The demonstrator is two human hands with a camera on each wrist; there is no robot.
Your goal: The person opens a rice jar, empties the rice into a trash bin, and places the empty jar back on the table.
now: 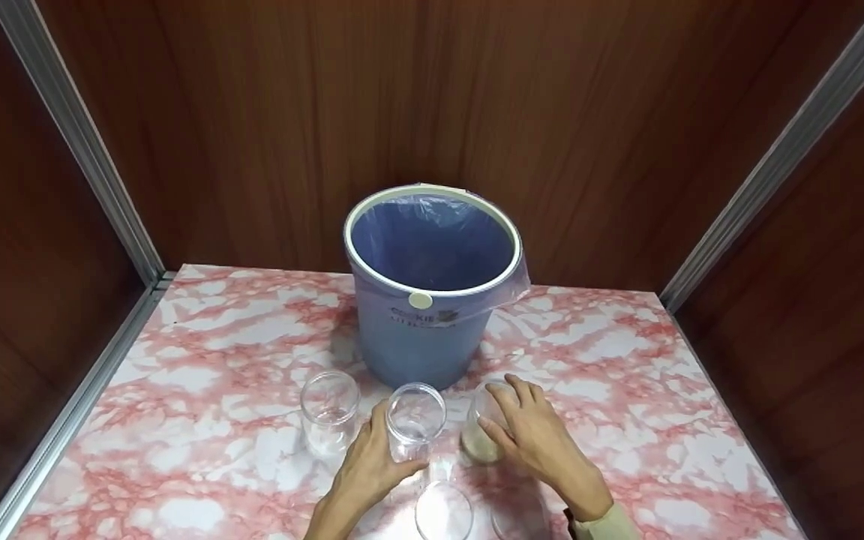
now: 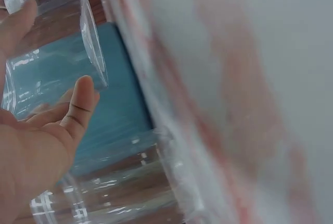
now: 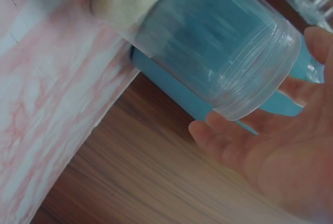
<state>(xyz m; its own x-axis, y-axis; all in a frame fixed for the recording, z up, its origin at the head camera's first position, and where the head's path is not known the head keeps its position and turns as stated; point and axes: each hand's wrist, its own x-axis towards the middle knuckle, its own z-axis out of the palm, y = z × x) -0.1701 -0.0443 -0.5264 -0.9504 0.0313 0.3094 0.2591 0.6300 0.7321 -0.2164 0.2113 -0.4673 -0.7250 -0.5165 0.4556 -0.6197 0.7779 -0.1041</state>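
My left hand (image 1: pixel 368 461) grips a clear jar (image 1: pixel 417 414), fingers on its left side and the thumb in front. In the left wrist view the base of that clear jar (image 2: pixel 93 39) appears slightly off the tabletop and tilted. Another clear jar (image 1: pixel 329 416) stands to the left of this hand. To the right is a jar with pale beige contents (image 1: pixel 481 442) at its bottom, standing on the table. My right hand (image 1: pixel 541 439) is spread around its upper part; in the right wrist view the fingers (image 3: pixel 213 133) lie loosely by the rim.
A blue bin (image 1: pixel 421 345) with a pale rim and clear liner stands behind the jars. Near the front edge is a clear round piece (image 1: pixel 443 511), with a fainter one beside it. Brown wood-grain panels (image 1: pixel 252 135) enclose the marbled red-and-white table (image 1: pixel 199 427).
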